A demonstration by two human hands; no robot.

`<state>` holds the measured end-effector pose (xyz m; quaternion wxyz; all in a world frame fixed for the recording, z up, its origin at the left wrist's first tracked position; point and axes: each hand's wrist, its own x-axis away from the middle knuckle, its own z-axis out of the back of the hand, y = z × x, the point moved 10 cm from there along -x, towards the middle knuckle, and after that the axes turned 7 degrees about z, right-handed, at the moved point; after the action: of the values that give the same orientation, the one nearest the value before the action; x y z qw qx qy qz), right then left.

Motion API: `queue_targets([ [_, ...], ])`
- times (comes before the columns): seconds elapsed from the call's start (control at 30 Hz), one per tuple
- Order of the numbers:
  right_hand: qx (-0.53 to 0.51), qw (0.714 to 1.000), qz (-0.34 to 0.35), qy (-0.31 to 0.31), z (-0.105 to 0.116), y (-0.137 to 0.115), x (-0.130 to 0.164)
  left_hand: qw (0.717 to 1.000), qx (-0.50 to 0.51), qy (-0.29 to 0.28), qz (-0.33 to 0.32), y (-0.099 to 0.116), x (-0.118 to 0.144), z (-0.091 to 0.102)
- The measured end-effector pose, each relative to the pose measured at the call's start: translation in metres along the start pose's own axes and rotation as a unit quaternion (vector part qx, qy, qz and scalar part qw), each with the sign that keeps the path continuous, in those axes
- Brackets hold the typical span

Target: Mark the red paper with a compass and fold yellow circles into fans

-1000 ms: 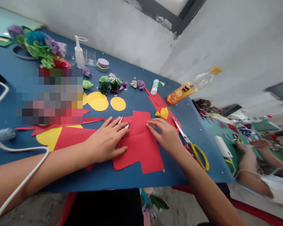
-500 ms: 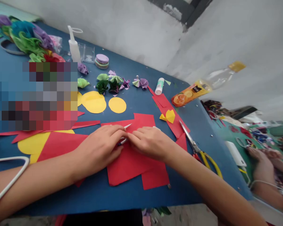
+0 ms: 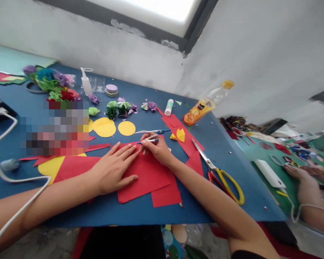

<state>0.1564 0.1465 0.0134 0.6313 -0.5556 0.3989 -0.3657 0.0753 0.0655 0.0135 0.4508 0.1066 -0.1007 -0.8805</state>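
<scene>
My left hand (image 3: 113, 169) lies flat, fingers spread, on a red paper sheet (image 3: 148, 178) on the blue table (image 3: 140, 212). My right hand (image 3: 156, 149) rests at the sheet's far edge, its fingers closed on a thin pen (image 3: 148, 141) with a blue grip. A second thin tool with a blue handle (image 3: 153, 131) lies just beyond the right hand. Yellow-handled scissors (image 3: 221, 174) lie to the right of my right forearm, on the table.
Yellow paper circles (image 3: 116, 127), small folded paper flowers (image 3: 121, 108), a glue stick (image 3: 169, 107), a glue bottle (image 3: 85, 81) and an orange-labelled bottle (image 3: 205, 106) stand beyond. A white cable (image 3: 8, 176) crosses the left. Another person's hand (image 3: 306, 180) works at a green table on the right.
My right hand has lifted off the sheet's centre and moved to its far edge with the pen. The left hand has let go of the pen and lies flat. The camera tilted up.
</scene>
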Motion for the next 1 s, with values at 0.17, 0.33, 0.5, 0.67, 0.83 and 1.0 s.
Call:
queue_targets([
  [0.17, -0.055, 0.997, 0.009, 0.044, 0.008, 0.004, -0.001, 0.984, 0.099, -0.118, -0.091, 0.061, 0.017, -0.005],
  [0.33, -0.097, 0.994, 0.005, 0.055, 0.011, 0.000, -0.002, 0.871, 0.308, -0.262, -0.279, 0.140, 0.049, 0.008],
  [0.5, -0.118, 0.991, 0.009, 0.069, 0.014, 0.000, -0.002, 0.980, 0.166, -0.067, -0.090, 0.095, 0.016, 0.015],
  [0.67, -0.120, 0.989, 0.006, 0.085, 0.016, 0.002, -0.003, 0.869, 0.321, -0.244, -0.288, 0.129, 0.055, 0.012],
  [0.83, -0.120, 0.987, 0.003, 0.106, 0.023, -0.004, 0.006, 0.969, 0.238, 0.010, -0.066, 0.029, 0.010, 0.051],
  [1.0, -0.065, 0.996, -0.005, 0.066, 0.022, -0.012, 0.028, 0.995, 0.083, 0.030, -0.036, -0.025, -0.001, 0.032],
])
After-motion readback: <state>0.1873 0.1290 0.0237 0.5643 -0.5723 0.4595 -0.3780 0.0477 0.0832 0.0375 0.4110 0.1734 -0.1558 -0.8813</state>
